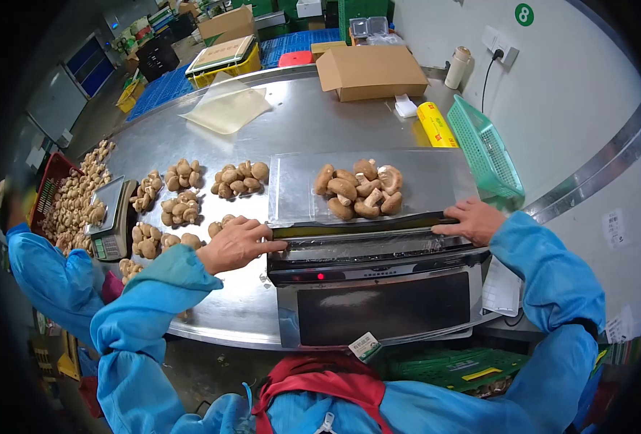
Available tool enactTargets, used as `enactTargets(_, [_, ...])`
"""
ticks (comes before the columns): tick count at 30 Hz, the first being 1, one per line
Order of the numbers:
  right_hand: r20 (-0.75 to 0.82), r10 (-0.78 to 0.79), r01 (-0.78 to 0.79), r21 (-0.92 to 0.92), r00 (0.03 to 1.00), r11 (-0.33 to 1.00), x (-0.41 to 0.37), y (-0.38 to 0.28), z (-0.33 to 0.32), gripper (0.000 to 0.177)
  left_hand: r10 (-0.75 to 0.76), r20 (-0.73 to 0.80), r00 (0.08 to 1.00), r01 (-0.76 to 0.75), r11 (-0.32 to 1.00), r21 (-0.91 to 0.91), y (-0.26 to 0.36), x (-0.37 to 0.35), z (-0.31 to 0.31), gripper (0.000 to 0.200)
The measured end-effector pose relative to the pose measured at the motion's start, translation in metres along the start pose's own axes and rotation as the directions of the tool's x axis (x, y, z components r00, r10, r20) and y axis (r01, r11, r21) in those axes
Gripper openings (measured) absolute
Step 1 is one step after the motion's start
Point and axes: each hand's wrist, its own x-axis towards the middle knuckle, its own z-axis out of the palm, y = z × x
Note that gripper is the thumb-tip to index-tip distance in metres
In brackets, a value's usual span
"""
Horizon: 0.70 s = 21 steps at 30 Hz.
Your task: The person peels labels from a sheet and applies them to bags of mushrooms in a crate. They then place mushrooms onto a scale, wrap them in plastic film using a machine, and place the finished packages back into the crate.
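A clump of brown mushrooms (362, 189) lies on the flat top (429, 170) of the film wrapping machine (378, 270), a red light glowing on its front. Clear plastic film (364, 250) stretches shiny and wrinkled across the machine in front of the mushrooms. At its left end my left hand (238, 244) is closed, thumb and forefinger on the film's edge. My right hand (475, 220) pinches the film at the other end. What lies under the fingertips is partly hidden.
Several mushroom piles (183, 208) stand left of the machine. Farther left are a scale (111, 230), loose mushrooms (74, 199) and a co-worker's blue sleeve (45, 267). Behind sit a cardboard box (375, 72), yellow film roll (436, 124), green basket (488, 148) and thermos (457, 67).
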Motion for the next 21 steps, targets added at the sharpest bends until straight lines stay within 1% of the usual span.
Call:
enactTargets(2, [-0.052,-0.110,0.112,0.049,0.993,0.993,0.012,0.000,0.010,0.036,0.119,0.134,0.984,-0.126,0.991,0.047,-0.004,0.014,0.007,0.040])
enactTargets(3, [-0.097,-0.132,0.141,0.098,0.986,0.985,0.019,0.000,0.020,0.026,0.126,0.168,0.978,-0.129,0.992,0.008,-0.007,0.017,0.007,0.036])
enactTargets(4, [-0.101,-0.146,0.155,0.090,0.984,0.984,0.025,-0.004,0.029,0.026,0.111,0.165,0.980,-0.114,0.993,0.014,-0.006,0.018,0.005,0.036])
enactTargets(5, [-0.202,0.042,0.050,0.426,0.978,0.903,0.031,-0.013,0.035,0.021,0.089,0.194,0.977,-0.088,0.996,-0.017,-0.003,0.020,-0.001,0.035])
enactTargets(6, [-0.226,0.249,-0.009,0.723,0.942,0.691,0.036,-0.020,0.039,0.017,0.071,0.228,0.971,-0.061,0.997,-0.049,-0.002,0.020,-0.006,0.034])
enactTargets(7, [-0.244,0.353,-0.032,0.782,0.903,0.623,0.036,-0.020,0.039,0.011,0.112,0.178,0.978,-0.104,0.993,-0.053,-0.005,0.018,-0.003,0.038])
enactTargets(8, [-0.250,0.333,-0.011,0.784,0.909,0.621,0.036,-0.021,0.035,0.011,0.107,0.188,0.976,-0.096,0.993,-0.066,-0.004,0.018,-0.003,0.038])
enactTargets(9, [-0.035,0.508,-0.069,0.980,0.861,0.185,0.033,-0.022,0.033,0.009,0.115,0.184,0.976,-0.100,0.991,-0.089,-0.002,0.021,-0.003,0.035])
enactTargets(10, [0.241,0.556,-0.083,0.952,0.796,-0.294,0.031,-0.024,0.034,0.009,0.125,0.179,0.976,-0.106,0.988,-0.108,-0.001,0.024,-0.002,0.031])
enactTargets(11, [0.246,0.544,-0.010,0.916,0.802,-0.401,0.030,-0.024,0.034,0.009,0.104,0.184,0.977,-0.086,0.991,-0.102,-0.002,0.028,0.000,0.031])
enactTargets(12, [0.238,0.534,-0.008,0.918,0.812,-0.397,0.032,-0.023,0.035,0.009,0.154,0.170,0.973,-0.141,0.986,-0.086,-0.003,0.034,0.004,0.026])
enactTargets(13, [0.275,0.521,0.022,0.869,0.808,-0.494,0.031,-0.024,0.036,0.007,0.212,0.157,0.965,-0.203,0.977,-0.071,-0.005,0.037,0.007,0.022])
enactTargets(14, [0.313,0.510,0.055,0.810,0.801,-0.584,0.029,-0.026,0.036,0.006,0.214,0.156,0.964,-0.206,0.976,-0.067,-0.006,0.038,0.012,0.022])
enactTargets(15, [0.325,0.484,0.046,0.792,0.812,-0.609,0.027,-0.027,0.035,0.007,0.235,0.109,0.966,-0.222,0.968,-0.115,-0.006,0.042,0.017,0.018])
enactTargets(16, [0.323,0.497,0.052,0.796,0.805,-0.603,0.022,-0.031,0.032,0.007,0.257,0.058,0.965,-0.245,0.956,-0.163,-0.006,0.045,0.023,0.014])
enactTargets(17, [0.366,0.502,0.011,0.799,0.784,-0.601,0.017,-0.036,0.026,0.008,0.174,-0.053,0.983,-0.182,0.936,-0.302,-0.003,0.043,0.022,0.011])
enactTargets(18, [0.406,0.507,-0.030,0.801,0.760,-0.598,0.013,-0.040,0.018,0.009,-0.068,-0.073,0.995,0.009,0.790,-0.613,0.009,0.036,0.019,0.006])
enactTargets(19, [0.354,0.515,0.011,0.816,0.781,-0.578,0.006,-0.048,0.006,0.008,-0.287,-0.033,0.958,0.125,0.515,-0.848,0.020,0.029,0.016,0.004])
enactTargets(20, [0.347,0.519,0.064,0.782,0.781,-0.620,-0.001,-0.054,-0.007,0.010,-0.463,0.086,0.882,0.176,0.155,-0.972,0.030,0.021,0.010,0.003])
enactTargets(21, [0.317,0.523,0.080,0.794,0.791,-0.603,-0.010,-0.053,-0.024,0.011,-0.524,0.064,0.849,0.068,-0.011,-0.998,0.040,0.012,-0.004,0.000])
